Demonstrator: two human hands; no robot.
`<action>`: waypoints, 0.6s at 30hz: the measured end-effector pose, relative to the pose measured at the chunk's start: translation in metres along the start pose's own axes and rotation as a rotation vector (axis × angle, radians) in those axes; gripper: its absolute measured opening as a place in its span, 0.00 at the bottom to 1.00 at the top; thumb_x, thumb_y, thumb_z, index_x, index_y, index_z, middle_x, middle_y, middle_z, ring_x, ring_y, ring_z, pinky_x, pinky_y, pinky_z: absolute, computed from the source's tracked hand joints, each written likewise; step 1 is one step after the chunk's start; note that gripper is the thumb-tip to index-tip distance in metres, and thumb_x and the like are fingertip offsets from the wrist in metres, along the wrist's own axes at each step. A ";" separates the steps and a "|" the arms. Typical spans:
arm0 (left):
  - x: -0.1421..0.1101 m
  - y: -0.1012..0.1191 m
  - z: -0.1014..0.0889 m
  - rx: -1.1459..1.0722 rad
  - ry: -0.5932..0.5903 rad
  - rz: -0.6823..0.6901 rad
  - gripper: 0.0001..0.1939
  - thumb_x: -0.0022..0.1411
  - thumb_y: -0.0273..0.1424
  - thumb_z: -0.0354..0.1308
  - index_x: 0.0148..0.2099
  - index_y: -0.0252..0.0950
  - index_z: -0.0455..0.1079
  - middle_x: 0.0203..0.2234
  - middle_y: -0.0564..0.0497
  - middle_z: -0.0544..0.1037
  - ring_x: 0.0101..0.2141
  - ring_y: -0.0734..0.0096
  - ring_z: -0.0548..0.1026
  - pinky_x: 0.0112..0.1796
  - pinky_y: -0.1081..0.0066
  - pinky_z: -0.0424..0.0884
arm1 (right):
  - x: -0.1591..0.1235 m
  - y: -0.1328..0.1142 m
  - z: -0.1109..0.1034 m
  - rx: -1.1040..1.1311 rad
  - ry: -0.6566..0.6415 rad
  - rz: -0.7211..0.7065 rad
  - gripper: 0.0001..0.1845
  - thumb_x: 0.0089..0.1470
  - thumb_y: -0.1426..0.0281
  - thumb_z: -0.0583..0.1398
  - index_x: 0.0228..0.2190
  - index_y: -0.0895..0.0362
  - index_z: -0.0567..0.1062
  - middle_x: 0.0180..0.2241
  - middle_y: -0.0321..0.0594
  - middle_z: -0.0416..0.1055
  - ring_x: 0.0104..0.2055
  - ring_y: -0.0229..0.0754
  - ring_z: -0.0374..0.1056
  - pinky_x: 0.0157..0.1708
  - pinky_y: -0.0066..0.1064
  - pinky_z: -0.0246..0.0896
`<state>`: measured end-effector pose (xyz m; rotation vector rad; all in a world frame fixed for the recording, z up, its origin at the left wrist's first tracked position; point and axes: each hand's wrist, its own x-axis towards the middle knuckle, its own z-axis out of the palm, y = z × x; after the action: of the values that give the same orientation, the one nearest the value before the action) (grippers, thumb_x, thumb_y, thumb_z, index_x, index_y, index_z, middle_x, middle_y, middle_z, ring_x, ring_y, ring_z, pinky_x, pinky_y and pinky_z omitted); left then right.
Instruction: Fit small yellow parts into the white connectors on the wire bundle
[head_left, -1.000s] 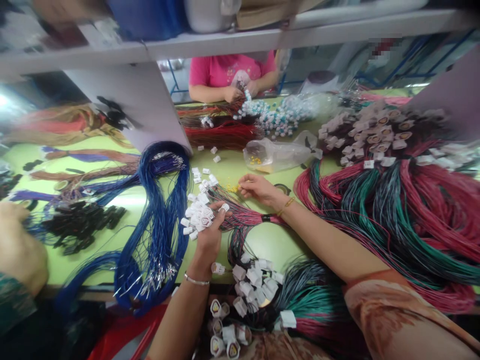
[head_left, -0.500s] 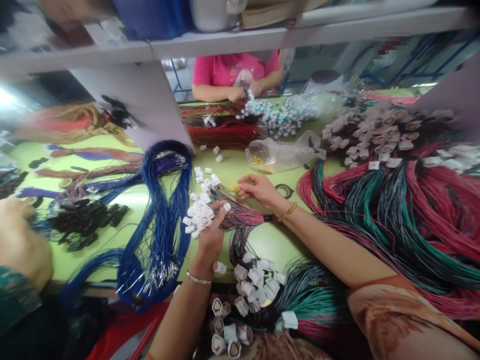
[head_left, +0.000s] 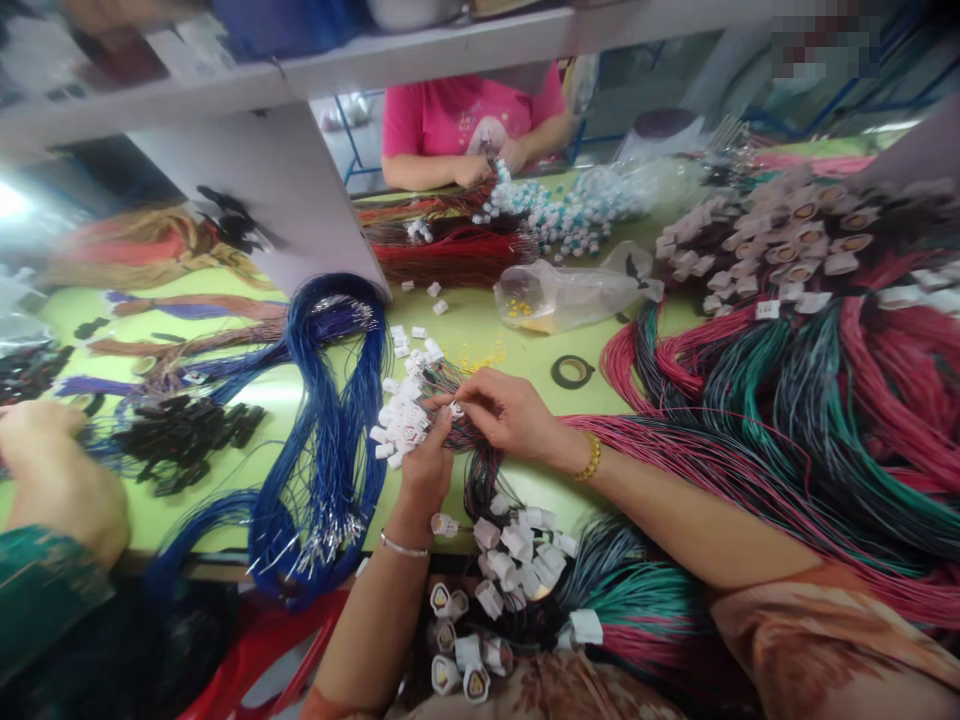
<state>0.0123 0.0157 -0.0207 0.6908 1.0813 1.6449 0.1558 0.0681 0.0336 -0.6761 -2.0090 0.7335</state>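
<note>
My left hand [head_left: 426, 468] is closed around a bunch of white plastic connectors [head_left: 401, 425] on thin wires, with one white connector [head_left: 456, 410] held up at the thumb tip. My right hand [head_left: 506, 412] pinches right at that raised connector; whatever its fingertips hold is too small to make out. Small yellow pieces [head_left: 484, 357] lie scattered on the table just beyond both hands. From the bunch, pink and black wires [head_left: 645, 440] run under my right wrist to the right.
Blue wire bundles [head_left: 315, 400] and black connectors [head_left: 184, 440] lie left, near another person's hand [head_left: 67, 470]. A clear bag [head_left: 570, 290] and tape roll [head_left: 572, 371] sit beyond my hands. White connectors [head_left: 517, 555] hang at the front edge. A person in pink [head_left: 472, 130] works opposite.
My right hand has come from the scattered yellow pieces down and left to the connector at my left thumb, fingers now pinched there. My left hand still holds the bunch.
</note>
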 end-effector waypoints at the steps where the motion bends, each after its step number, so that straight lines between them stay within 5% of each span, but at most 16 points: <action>1: 0.000 0.001 0.000 0.002 0.000 0.002 0.15 0.56 0.40 0.71 0.43 0.38 0.78 0.38 0.51 0.81 0.44 0.66 0.79 0.51 0.67 0.73 | 0.000 0.000 0.001 0.003 0.000 0.008 0.06 0.61 0.74 0.54 0.33 0.56 0.71 0.29 0.37 0.70 0.30 0.36 0.62 0.32 0.29 0.59; 9: -0.003 0.009 0.007 0.068 0.018 0.016 0.16 0.54 0.41 0.73 0.41 0.37 0.79 0.39 0.50 0.82 0.41 0.66 0.80 0.51 0.66 0.74 | -0.002 -0.001 0.001 -0.032 -0.044 0.153 0.02 0.59 0.72 0.55 0.32 0.55 0.66 0.26 0.33 0.68 0.25 0.34 0.60 0.28 0.28 0.57; 15: 0.002 -0.006 0.004 -0.002 0.223 0.038 0.17 0.48 0.36 0.75 0.39 0.38 0.77 0.39 0.51 0.82 0.47 0.63 0.79 0.57 0.62 0.70 | -0.017 -0.016 0.022 -0.154 -0.122 0.093 0.16 0.61 0.77 0.51 0.49 0.57 0.70 0.47 0.47 0.77 0.45 0.43 0.72 0.42 0.33 0.66; 18: 0.005 -0.011 0.002 0.016 0.282 0.022 0.17 0.48 0.33 0.75 0.40 0.38 0.77 0.41 0.51 0.82 0.48 0.63 0.78 0.57 0.63 0.70 | -0.020 -0.014 0.034 -0.173 -0.105 0.035 0.18 0.61 0.77 0.51 0.51 0.59 0.71 0.48 0.50 0.75 0.47 0.45 0.71 0.43 0.36 0.67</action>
<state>0.0171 0.0218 -0.0303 0.4905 1.2912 1.7911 0.1334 0.0363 0.0175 -0.7890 -2.1801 0.6312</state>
